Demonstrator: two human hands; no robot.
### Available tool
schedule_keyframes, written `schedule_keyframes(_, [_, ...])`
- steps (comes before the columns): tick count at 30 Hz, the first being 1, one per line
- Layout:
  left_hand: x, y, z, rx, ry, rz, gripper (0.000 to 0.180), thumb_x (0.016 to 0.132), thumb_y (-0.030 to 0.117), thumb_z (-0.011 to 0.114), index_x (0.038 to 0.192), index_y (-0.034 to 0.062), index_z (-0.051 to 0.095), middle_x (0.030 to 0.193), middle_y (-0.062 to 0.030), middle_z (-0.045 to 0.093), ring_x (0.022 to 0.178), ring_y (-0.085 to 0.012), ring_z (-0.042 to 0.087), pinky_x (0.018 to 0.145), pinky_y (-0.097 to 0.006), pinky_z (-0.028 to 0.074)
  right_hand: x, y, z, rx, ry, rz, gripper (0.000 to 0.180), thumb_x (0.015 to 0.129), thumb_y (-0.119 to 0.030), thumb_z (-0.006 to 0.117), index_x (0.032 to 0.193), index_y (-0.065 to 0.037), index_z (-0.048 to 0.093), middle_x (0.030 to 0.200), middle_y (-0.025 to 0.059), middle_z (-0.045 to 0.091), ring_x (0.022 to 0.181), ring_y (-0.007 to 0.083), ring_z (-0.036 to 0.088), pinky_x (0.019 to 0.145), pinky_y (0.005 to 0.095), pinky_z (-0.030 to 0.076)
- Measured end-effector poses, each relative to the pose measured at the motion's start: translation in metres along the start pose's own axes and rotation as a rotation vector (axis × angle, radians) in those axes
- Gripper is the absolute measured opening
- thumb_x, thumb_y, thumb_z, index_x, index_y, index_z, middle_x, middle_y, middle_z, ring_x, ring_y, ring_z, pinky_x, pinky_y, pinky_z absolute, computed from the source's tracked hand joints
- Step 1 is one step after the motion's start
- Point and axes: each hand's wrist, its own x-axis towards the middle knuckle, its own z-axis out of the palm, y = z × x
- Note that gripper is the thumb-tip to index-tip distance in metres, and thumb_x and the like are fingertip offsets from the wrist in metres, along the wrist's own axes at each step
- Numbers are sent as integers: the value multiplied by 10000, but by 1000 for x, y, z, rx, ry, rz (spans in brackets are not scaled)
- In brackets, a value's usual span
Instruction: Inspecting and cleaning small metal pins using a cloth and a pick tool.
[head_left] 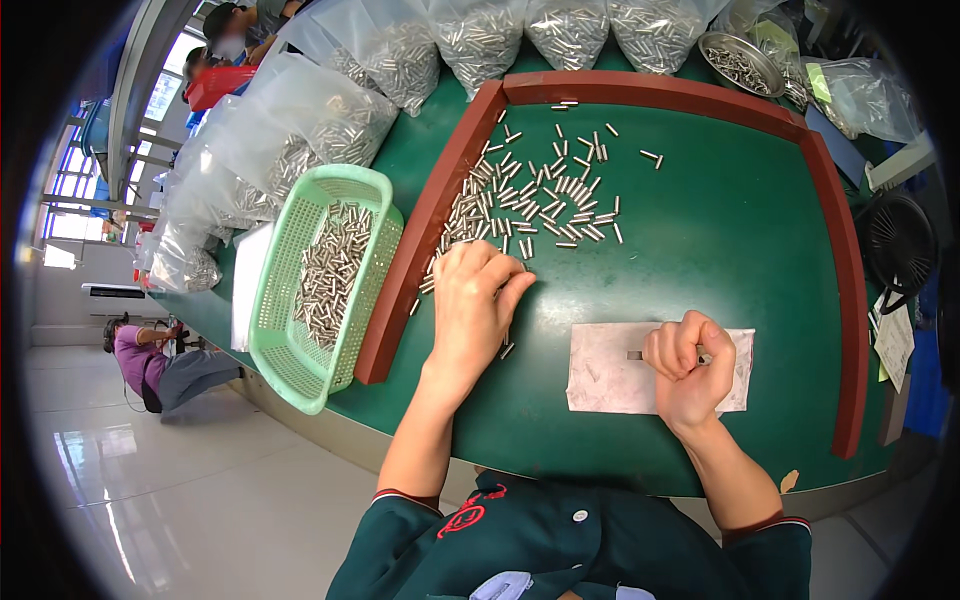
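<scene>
Many short metal pins [574, 190] lie loose in a spread pile on the green tabletop, thickest along the left wooden rail. My left hand [475, 300] is at the pile's near edge, its fingers curled down and thumb drawn in. Whatever those fingers hold is hidden beneath them. Over a pale, smudged sheet [603, 380] my right hand [690, 372] is curled closed, palm side partly up. A small dark spot shows by its thumb, too small to name. Beside its knuckles, a small metallic piece [635, 355] lies on the sheet.
Reddish-brown rails [660, 90] border the work area at left, back and right. A green plastic basket [262, 300] full of pins stands outside the left rail. Bags of pins [480, 45] line the back. A metal bowl [740, 65] and black fan [897, 240] sit right.
</scene>
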Motion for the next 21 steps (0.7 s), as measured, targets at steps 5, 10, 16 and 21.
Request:
schedule_keyframes(5, [0,-4,9,11,-5,-20,121,638,58,674,724,62,590,698,-50,486,717,-227,460,647,-334,323,0,0,0,-2,0,5,344,837,-210,308,518,-84,283,415,-6,250,397,82,174,412,253,171])
schedule_keyframes(10, [1,4,18,34,-29,-12,132,634,59,674,727,45,582,725,-51,477,733,-218,454,664,-334,315,0,-1,0,4,-3,0,341,838,-198,304,518,-83,283,420,-3,259,401,83,181,413,251,174])
schedule_keyframes(16, [-2,3,24,143,23,29,110,640,45,656,716,47,578,684,-53,485,699,-219,467,644,-331,318,-1,-1,0,-15,-10,6,333,832,-188,305,518,-82,283,423,0,257,404,83,182,413,252,176])
schedule_keyframes(21, [-2,5,22,209,-23,55,82,668,22,618,713,46,554,704,-64,480,698,-226,458,638,-337,314,-4,-3,2,-17,-2,-2,335,830,-188,313,516,-79,276,431,2,254,407,83,180,415,252,177])
